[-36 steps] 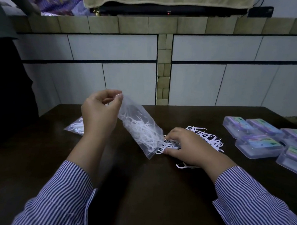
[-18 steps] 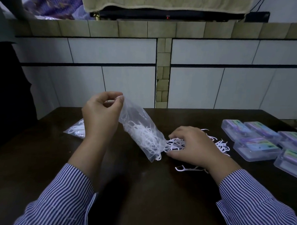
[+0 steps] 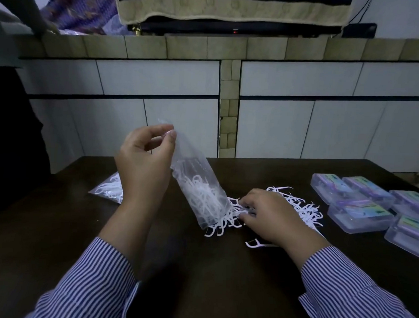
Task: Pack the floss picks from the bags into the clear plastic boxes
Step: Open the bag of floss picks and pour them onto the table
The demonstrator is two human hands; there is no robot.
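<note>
there – bag [image 3: 198, 182] slants mouth-down toward loose picks [image 3: 304, 208] – left hand [image 3: 144, 160] pinching.

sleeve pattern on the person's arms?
Blue and white stripes on both sleeves; only the head view shows them, clearly.

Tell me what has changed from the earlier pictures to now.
The left hand has tipped the bag steeper, and more floss picks have spilled from its lower mouth. The right hand stays at the mouth, drawing picks out. Unchanged: the left hand's grip on the bag's top, the second bag and the closed boxes.
</note>
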